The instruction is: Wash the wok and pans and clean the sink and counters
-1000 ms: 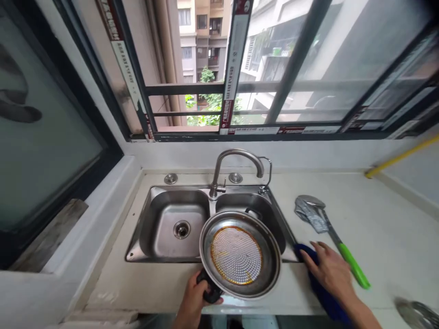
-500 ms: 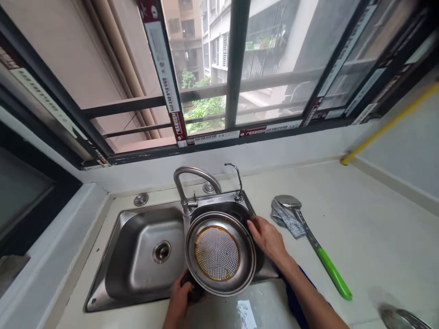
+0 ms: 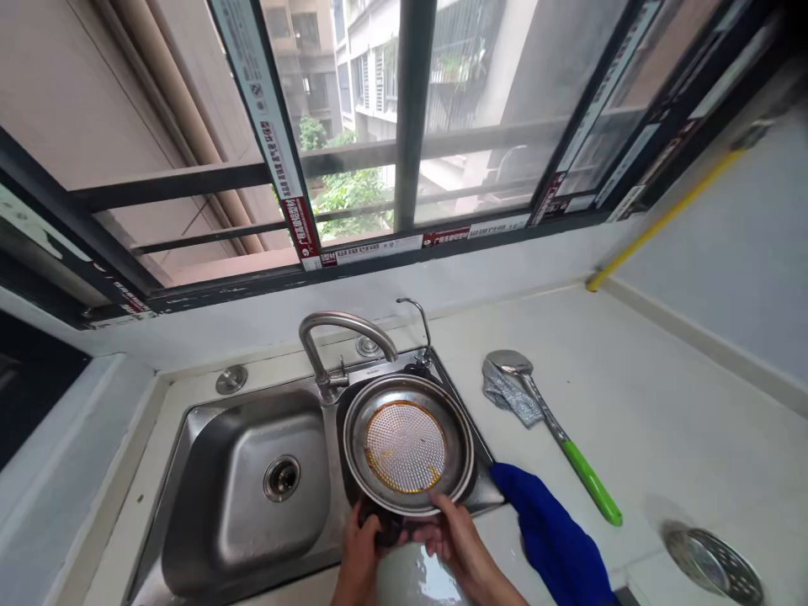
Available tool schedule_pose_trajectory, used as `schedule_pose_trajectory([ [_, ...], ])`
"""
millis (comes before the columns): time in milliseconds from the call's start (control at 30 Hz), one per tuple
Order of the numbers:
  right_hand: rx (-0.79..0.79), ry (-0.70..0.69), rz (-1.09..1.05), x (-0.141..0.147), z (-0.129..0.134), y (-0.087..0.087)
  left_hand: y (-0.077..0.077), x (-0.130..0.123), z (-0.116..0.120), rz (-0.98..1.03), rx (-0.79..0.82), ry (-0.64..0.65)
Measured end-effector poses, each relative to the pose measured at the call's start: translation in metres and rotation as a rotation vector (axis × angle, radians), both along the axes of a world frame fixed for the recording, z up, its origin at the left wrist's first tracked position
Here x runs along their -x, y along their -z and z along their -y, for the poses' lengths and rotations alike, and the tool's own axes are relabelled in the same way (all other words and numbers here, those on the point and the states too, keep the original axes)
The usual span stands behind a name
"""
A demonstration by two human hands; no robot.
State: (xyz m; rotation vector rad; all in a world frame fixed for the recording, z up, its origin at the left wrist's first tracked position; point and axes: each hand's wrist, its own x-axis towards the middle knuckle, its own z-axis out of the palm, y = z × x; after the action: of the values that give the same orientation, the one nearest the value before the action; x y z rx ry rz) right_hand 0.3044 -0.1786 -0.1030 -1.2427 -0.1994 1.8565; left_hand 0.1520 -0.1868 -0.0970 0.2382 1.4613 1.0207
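Note:
A round steel pan (image 3: 404,446) hangs over the right sink basin, its dimpled middle ringed by an orange-brown stain. My left hand (image 3: 359,545) is closed round the pan's black handle (image 3: 385,526) at the near side. With its thumb on the near rim and its fingers curled below, my right hand (image 3: 451,530) grips the pan as well. The fingers under the rim are partly hidden. Behind the pan a curved steel faucet (image 3: 344,320) arches over the sink.
The left sink basin (image 3: 252,471) has a drain in its floor. On the right counter a green-handled spatula (image 3: 561,438) rests on a grey cloth (image 3: 514,396). A blue cloth (image 3: 555,530) lies at the sink's right edge. A slotted metal utensil (image 3: 716,564) sits nearer the corner. A thin tap (image 3: 420,324) stands behind.
My right hand has moved from the pan's right rim to its near rim, close to my left hand. The pan has turned slightly. More of the blue cloth shows, and the view has shifted.

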Motion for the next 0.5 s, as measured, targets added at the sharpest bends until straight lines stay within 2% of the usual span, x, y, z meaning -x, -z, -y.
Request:
schedule_pose_trajectory([
  [100,0.042,0.104,-0.002,-0.01,-0.005,0.004,-0.001,0.015,-0.011,0.01,0.015,0.17],
  [200,0.037,0.153,0.01,-0.028,-0.013,-0.001,-0.018,0.041,-0.052,-0.08,-0.138,0.422],
  [233,0.039,0.152,0.034,-0.036,-0.015,-0.004,-0.026,0.049,-0.072,-0.185,-0.229,0.453],
  [300,0.036,0.128,0.099,-0.056,-0.018,-0.012,-0.041,0.062,-0.117,-0.518,-0.391,0.482],
  [367,0.014,0.112,0.171,-0.078,-0.017,-0.021,-0.05,0.066,-0.159,-0.902,-0.493,0.474],
  [400,-0.006,0.108,0.203,-0.09,-0.015,-0.026,-0.051,0.066,-0.178,-1.023,-0.54,0.482],
  [500,-0.049,0.101,0.295,-0.118,-0.008,-0.038,-0.045,0.062,-0.217,-1.105,-0.56,0.566],
])
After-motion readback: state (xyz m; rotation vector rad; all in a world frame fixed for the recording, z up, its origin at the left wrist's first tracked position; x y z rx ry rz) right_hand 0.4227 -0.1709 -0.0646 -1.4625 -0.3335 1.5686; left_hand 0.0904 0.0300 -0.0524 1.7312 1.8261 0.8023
